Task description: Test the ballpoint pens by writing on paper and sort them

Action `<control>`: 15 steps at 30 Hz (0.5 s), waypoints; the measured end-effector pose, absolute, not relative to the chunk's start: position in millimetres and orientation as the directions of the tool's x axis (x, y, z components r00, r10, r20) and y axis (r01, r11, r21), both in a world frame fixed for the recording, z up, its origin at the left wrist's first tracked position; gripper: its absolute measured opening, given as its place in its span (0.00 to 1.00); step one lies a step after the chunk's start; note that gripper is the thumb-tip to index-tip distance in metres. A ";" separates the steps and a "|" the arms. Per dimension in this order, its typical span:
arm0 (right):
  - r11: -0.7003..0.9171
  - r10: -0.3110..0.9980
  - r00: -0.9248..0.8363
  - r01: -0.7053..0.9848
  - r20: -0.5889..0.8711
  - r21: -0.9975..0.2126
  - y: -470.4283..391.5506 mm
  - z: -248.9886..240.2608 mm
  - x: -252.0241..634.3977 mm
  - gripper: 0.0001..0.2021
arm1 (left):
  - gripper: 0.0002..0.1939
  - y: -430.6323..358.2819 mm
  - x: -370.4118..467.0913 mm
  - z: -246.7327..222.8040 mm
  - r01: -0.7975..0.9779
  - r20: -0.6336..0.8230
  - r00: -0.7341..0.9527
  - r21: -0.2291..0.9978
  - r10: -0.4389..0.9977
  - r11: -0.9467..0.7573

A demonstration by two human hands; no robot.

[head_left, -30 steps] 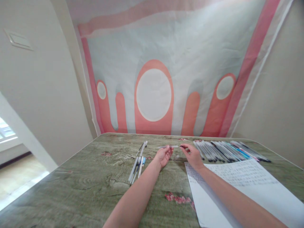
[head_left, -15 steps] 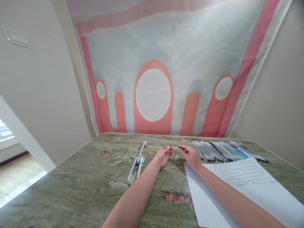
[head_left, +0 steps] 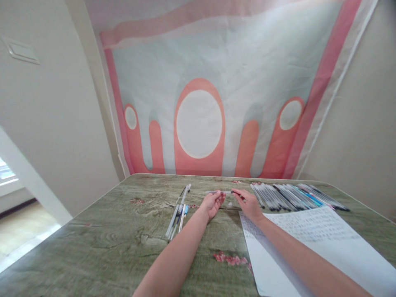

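Note:
Near the far side of the table, my left hand (head_left: 214,204) is closed around the clear barrel of a pen (head_left: 227,192), which lies level between both hands. My right hand (head_left: 248,203) pinches the pen's dark right end; whether that part is a cap or the tip I cannot make out. To the left of my hands is a loose group of pens (head_left: 171,225), with a light blue piece (head_left: 186,211) among them. A long row of pens (head_left: 287,197) lies side by side to the right, several of them clear with dark ends.
Sheets of paper with handwriting (head_left: 337,247) lie under my right forearm. The wood-patterned table (head_left: 117,247) has printed pink flowers. Behind its far edge hangs a pink and grey cloth (head_left: 235,74), with pale walls on both sides.
Both hands keep their hold on the pen in almost the same place. My right fingers have shifted very slightly at its dark end. The view has tilted a little.

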State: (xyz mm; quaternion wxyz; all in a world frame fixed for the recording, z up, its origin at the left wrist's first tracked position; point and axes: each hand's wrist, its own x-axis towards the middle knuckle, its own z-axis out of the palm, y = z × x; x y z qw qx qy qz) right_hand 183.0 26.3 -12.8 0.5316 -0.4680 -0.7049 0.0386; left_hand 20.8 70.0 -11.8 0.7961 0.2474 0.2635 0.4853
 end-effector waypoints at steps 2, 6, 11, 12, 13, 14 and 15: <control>0.555 0.703 0.005 0.621 0.711 -0.554 26.6 -13.4 183.2 0.14 | 0.01 69.4 20.8 -11.3 -0.638 -0.179 0.397 0.652 0.900 0.411; 0.546 0.708 0.024 0.616 0.706 -0.568 25.5 -12.8 182.9 0.14 | 0.02 68.2 21.1 -10.0 -0.638 -0.185 0.406 0.643 0.895 0.423; 0.529 0.719 0.038 0.619 0.694 -0.581 24.3 -11.8 182.6 0.14 | 0.01 69.3 21.4 -11.8 -0.646 -0.185 0.414 0.630 0.891 0.431; 0.525 0.721 0.038 0.621 0.692 -0.582 24.2 -11.9 182.7 0.14 | 0.01 69.6 21.3 -12.3 -0.644 -0.178 0.417 0.634 0.891 0.428; 0.522 0.723 0.037 0.624 0.690 -0.581 24.3 -12.0 182.8 0.14 | 0.01 69.9 21.2 -12.8 -0.641 -0.171 0.419 0.640 0.892 0.424; 0.519 0.725 0.036 0.628 0.688 -0.580 24.3 -12.1 183.0 0.15 | 0.01 70.0 21.1 -13.0 -0.638 -0.162 0.420 0.648 0.893 0.417; 0.516 0.726 0.034 0.632 0.687 -0.578 24.3 -12.2 183.1 0.15 | 0.01 70.0 21.0 -13.0 -0.635 -0.152 0.419 0.656 0.895 0.408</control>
